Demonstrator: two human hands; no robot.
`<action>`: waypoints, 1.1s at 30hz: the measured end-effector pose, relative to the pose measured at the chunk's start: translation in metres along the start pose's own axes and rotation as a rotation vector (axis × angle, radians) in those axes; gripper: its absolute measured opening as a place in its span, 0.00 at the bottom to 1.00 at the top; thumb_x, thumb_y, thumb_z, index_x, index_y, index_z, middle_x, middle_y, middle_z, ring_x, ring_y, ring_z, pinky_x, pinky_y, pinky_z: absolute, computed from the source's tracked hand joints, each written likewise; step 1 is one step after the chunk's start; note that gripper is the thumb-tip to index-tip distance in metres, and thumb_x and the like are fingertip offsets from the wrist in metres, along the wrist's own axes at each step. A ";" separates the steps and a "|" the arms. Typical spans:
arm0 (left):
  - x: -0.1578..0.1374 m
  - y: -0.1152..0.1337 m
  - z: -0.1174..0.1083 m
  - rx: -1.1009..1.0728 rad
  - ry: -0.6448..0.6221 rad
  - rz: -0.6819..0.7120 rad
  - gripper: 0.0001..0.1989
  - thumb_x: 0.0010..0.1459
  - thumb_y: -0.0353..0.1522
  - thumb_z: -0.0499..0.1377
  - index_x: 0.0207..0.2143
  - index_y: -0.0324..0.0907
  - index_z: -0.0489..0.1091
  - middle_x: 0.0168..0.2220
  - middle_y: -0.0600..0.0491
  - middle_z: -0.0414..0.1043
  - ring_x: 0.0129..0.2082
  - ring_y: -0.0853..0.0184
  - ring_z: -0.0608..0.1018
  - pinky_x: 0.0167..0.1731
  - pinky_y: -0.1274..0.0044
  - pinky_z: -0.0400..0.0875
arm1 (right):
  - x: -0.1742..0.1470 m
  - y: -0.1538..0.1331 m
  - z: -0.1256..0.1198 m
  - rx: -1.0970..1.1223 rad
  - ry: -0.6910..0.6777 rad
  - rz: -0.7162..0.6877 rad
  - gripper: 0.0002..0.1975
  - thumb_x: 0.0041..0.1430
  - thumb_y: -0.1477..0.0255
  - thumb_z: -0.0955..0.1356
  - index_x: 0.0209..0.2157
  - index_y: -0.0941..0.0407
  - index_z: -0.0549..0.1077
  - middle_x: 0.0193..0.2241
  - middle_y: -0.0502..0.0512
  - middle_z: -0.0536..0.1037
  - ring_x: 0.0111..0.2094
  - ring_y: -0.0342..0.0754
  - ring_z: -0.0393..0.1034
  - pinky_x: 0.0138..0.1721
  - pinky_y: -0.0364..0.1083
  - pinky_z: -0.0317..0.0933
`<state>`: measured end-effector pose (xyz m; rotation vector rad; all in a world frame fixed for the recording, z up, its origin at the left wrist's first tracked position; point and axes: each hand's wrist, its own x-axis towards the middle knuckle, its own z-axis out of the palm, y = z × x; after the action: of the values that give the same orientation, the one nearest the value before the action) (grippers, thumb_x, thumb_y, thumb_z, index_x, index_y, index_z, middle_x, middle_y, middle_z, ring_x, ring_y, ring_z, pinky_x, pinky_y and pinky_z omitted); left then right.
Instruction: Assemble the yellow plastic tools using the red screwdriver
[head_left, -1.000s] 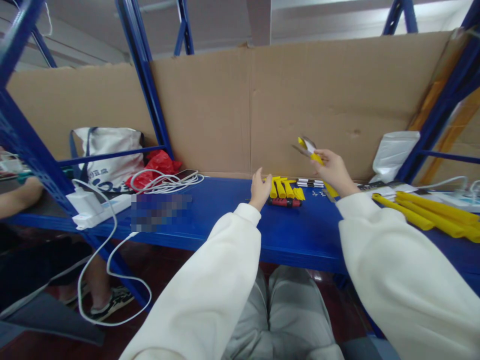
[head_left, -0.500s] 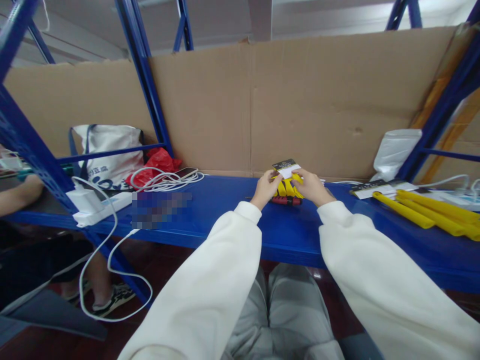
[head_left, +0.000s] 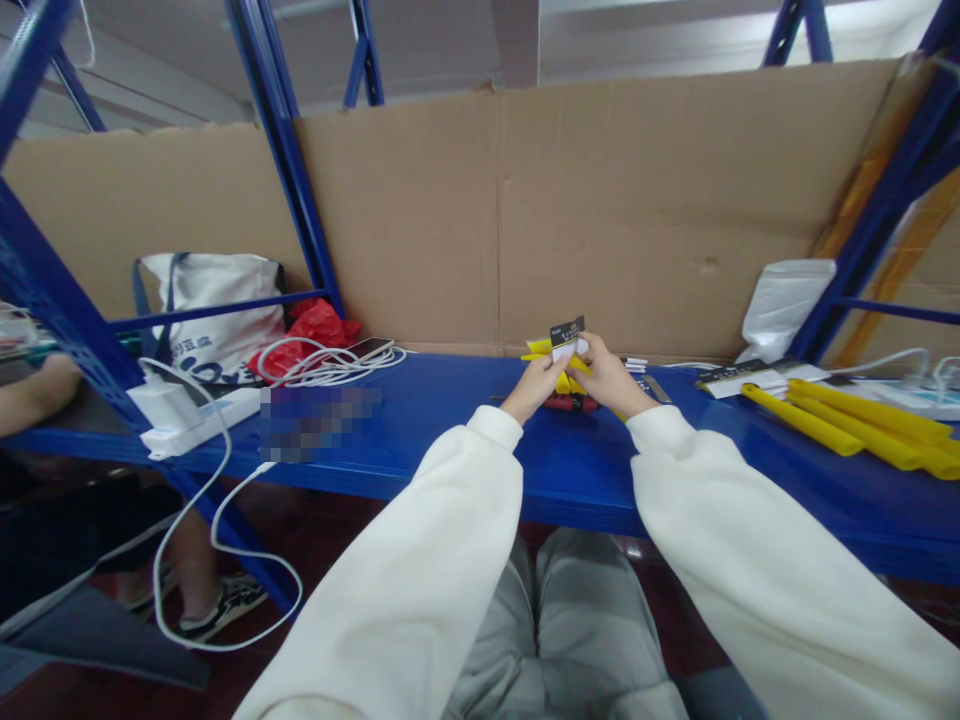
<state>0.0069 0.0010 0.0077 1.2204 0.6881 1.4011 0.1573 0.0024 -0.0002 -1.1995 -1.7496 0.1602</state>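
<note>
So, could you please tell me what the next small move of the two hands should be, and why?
I would probably level the black-and-white card with the right hand while the left hand steadies it: the card is slanted, and both hands' fingers seem to be on it, above the blue table.

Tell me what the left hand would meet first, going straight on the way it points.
Beyond the black-and-white card at its fingertips, the left hand would probably meet the right hand first, since it points forward and rightward, towards those fingers; the exact depth between them is unclear.
</note>
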 end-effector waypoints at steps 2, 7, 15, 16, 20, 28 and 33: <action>0.001 0.001 -0.002 -0.024 0.019 -0.022 0.11 0.61 0.22 0.63 0.28 0.41 0.79 0.34 0.50 0.85 0.53 0.57 0.83 0.60 0.68 0.71 | 0.001 -0.006 -0.002 0.211 -0.034 0.101 0.34 0.54 0.68 0.74 0.62 0.55 0.67 0.34 0.54 0.83 0.32 0.53 0.78 0.35 0.49 0.72; 0.002 0.004 -0.006 -0.141 0.162 -0.049 0.06 0.60 0.26 0.66 0.29 0.39 0.78 0.33 0.49 0.85 0.49 0.56 0.84 0.55 0.68 0.74 | 0.002 -0.022 -0.014 0.529 -0.077 0.457 0.08 0.61 0.69 0.72 0.42 0.54 0.74 0.24 0.49 0.77 0.21 0.43 0.68 0.22 0.40 0.62; 0.007 0.010 -0.008 -0.324 0.253 -0.102 0.14 0.69 0.38 0.60 0.45 0.37 0.79 0.40 0.46 0.85 0.44 0.59 0.86 0.48 0.70 0.79 | 0.003 -0.021 -0.019 0.677 -0.103 0.472 0.13 0.61 0.66 0.75 0.28 0.55 0.70 0.21 0.48 0.72 0.19 0.41 0.65 0.20 0.39 0.60; 0.006 0.013 -0.009 -0.345 0.262 -0.113 0.16 0.71 0.39 0.57 0.48 0.38 0.79 0.40 0.46 0.84 0.43 0.59 0.86 0.46 0.70 0.80 | 0.003 -0.021 -0.020 0.690 -0.113 0.455 0.15 0.60 0.65 0.76 0.28 0.54 0.70 0.20 0.47 0.71 0.18 0.40 0.63 0.19 0.39 0.58; 0.004 0.021 -0.016 -0.370 0.403 -0.143 0.19 0.75 0.42 0.50 0.56 0.44 0.74 0.40 0.50 0.81 0.36 0.64 0.85 0.37 0.74 0.81 | 0.001 -0.022 -0.027 0.748 -0.154 0.406 0.19 0.58 0.62 0.77 0.27 0.54 0.66 0.18 0.44 0.65 0.16 0.38 0.55 0.18 0.38 0.51; 0.006 0.019 -0.026 -0.281 0.642 -0.107 0.23 0.66 0.23 0.58 0.59 0.51 0.67 0.43 0.54 0.74 0.32 0.73 0.78 0.31 0.81 0.79 | 0.014 -0.008 -0.044 0.822 0.173 0.452 0.16 0.55 0.68 0.71 0.25 0.51 0.58 0.15 0.43 0.59 0.15 0.39 0.52 0.15 0.39 0.50; 0.008 0.013 -0.023 -0.273 0.615 -0.160 0.29 0.62 0.19 0.59 0.62 0.50 0.65 0.40 0.55 0.74 0.34 0.68 0.80 0.36 0.74 0.82 | 0.022 0.018 -0.053 0.720 0.446 0.571 0.13 0.53 0.76 0.69 0.27 0.51 0.59 0.16 0.41 0.63 0.13 0.38 0.52 0.13 0.38 0.50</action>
<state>-0.0176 0.0106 0.0154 0.4994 0.9490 1.6799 0.2085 0.0080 0.0310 -1.0420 -0.8068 0.7331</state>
